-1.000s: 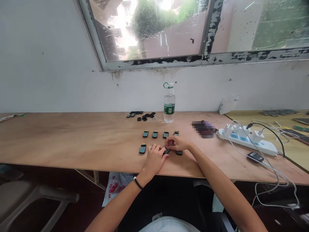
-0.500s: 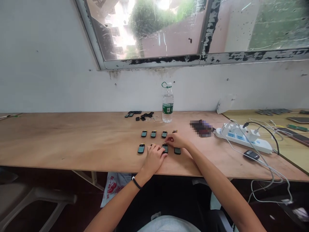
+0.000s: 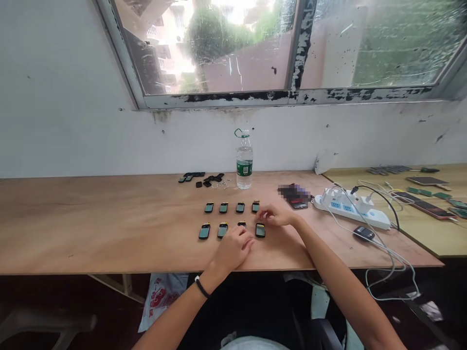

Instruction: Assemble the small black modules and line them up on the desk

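Small black devices with teal screens lie in two rows on the wooden table (image 3: 91,228). The back row (image 3: 224,208) holds several; the front row (image 3: 204,231) holds several too. My left hand (image 3: 233,248) rests with curled fingers on the table, partly covering the third front device (image 3: 242,224). My right hand (image 3: 274,215) hovers with loosely bent, parted fingers between the last back device (image 3: 256,207) and the last front device (image 3: 260,230), holding nothing that I can see.
A water bottle (image 3: 244,160) stands behind the rows, beside a heap of small black parts (image 3: 204,179). A white power strip (image 3: 350,209) with cables lies to the right, with a small black device (image 3: 364,234) near it. Phones lie on a second table (image 3: 426,194).
My right hand let go of the third front device and drew back to the right. My left hand slid slightly toward me. The view shifted right.
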`<state>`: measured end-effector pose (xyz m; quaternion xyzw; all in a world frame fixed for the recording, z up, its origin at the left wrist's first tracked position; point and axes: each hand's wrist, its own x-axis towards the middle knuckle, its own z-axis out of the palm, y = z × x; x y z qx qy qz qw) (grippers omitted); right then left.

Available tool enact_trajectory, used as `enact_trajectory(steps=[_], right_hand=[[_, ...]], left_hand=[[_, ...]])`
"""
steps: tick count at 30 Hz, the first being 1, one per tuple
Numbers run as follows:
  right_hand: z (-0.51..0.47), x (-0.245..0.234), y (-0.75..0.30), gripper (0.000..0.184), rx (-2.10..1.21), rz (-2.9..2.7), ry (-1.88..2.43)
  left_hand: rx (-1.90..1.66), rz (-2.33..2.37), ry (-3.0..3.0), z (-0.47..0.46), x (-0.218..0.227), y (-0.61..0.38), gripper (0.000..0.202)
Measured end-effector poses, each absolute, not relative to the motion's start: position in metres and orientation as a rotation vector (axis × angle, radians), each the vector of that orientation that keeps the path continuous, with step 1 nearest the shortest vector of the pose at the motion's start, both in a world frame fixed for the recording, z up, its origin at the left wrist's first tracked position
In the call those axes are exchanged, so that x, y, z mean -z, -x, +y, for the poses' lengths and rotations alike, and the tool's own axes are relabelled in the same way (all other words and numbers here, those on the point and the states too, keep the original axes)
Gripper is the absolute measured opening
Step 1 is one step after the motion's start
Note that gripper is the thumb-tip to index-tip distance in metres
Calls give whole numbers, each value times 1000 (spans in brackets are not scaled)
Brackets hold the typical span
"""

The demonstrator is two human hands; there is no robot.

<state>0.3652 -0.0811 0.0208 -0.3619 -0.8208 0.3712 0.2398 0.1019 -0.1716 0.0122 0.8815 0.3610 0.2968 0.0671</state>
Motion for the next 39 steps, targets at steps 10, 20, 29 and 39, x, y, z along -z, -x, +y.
enact_trajectory(steps=[10,20,29,39], right_hand=[[-86,-14,-371,33,-1069,-2327,964],[-86,-13,-370,34,-1140,-2361,906],[-90,-19,-366,36,-1185,-2305,900],[-91,-19,-363,25,-1087,-2267,933]], left_hand=[[-871,1335,-2630,-179,4,-153,6],[-946,1299,-2569,-178,8,-153,11],[-1014,1237,-2526,-177,10,-153,17],[-1005,1242,-2535,-177,11,-153,13]])
